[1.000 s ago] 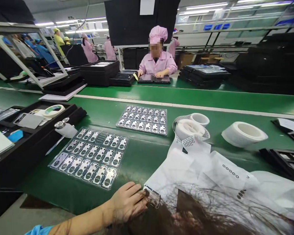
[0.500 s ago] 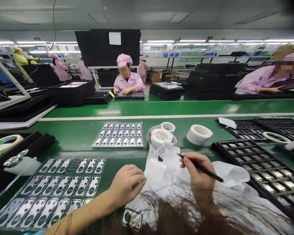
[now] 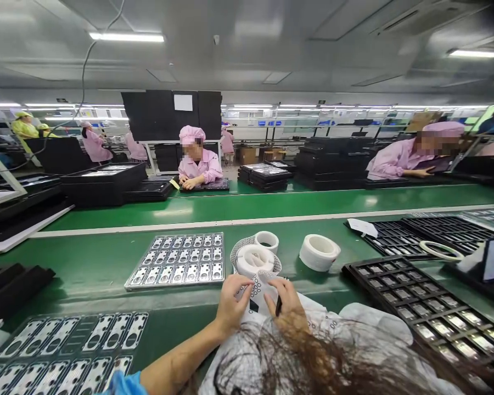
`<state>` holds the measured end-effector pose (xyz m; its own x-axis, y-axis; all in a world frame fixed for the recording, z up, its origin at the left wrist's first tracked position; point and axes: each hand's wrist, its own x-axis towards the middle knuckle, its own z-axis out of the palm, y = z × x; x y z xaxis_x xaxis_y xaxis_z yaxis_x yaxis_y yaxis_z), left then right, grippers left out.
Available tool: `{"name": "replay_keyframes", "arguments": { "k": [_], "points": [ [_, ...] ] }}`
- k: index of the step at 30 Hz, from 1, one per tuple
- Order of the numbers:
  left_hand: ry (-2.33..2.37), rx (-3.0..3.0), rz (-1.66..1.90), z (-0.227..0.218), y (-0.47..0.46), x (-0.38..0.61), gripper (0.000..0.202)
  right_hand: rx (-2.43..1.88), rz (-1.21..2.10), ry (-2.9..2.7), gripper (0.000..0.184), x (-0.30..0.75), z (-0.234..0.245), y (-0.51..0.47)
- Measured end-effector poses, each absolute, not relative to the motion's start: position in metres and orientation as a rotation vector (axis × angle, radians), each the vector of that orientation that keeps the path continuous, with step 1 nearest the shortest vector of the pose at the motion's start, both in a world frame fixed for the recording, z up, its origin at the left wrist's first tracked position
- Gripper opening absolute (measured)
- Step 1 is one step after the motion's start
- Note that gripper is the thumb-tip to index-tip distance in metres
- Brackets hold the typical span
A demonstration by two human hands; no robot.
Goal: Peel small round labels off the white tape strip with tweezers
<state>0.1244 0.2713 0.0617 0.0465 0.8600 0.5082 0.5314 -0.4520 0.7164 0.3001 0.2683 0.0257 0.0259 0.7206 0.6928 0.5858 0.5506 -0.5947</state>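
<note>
Landmark: label strip, a white backing printed with rings of small dots, trailing from the near roll toward the bench edge.

Left hand: at the left edge of the strip, fingers curled, tips pinching or pressing the backing; exact closure not discernible.

Right hand: at the right edge of the strip, closed around a dark pointed tool, tip directed down at the backing. Hair at the bottom of the view hides the lower part of both hands.

Left of the strip: clear blister tray of metal parts. Left and nearer: a second clear tray. Right of the strip: spare roll, then a black compartment tray. Beyond the strip, across the green belt: co-workers in pink.

Likely faults:
- Torn or creased label: tool tip driven too steeply into the backing.
- Label folding onto itself: strip left slack between the hands.
- Roll unwinding or rolling away: strip pulled hard toward the body.
- Loose backing heaped near the strip snagging the tool or covering parts.
</note>
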Motion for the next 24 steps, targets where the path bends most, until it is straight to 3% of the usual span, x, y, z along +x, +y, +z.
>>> {"name": "replay_keyframes", "arguments": {
  "k": [8, 14, 20, 24],
  "points": [
    [1.355, 2.152, 1.373, 0.049, 0.277, 0.119, 0.019, -1.062, 0.236, -1.634, 0.008, 0.299, 0.016, 0.279],
    [1.297, 2.314, 1.365, 0.037, 0.281, 0.119, 0.036, -0.974, 0.306, -1.546, 0.009, 0.295, 0.024, 0.272],
    [1.318, 2.370, 1.431, 0.029, 0.284, 0.119, 0.015, -0.934, 0.295, -1.541, 0.011, 0.292, 0.021, 0.271],
    [1.213, 2.437, 1.492, 0.028, 0.284, 0.121, 0.012, -0.916, 0.270, -1.560, 0.011, 0.292, 0.020, 0.270]
  ]
}}
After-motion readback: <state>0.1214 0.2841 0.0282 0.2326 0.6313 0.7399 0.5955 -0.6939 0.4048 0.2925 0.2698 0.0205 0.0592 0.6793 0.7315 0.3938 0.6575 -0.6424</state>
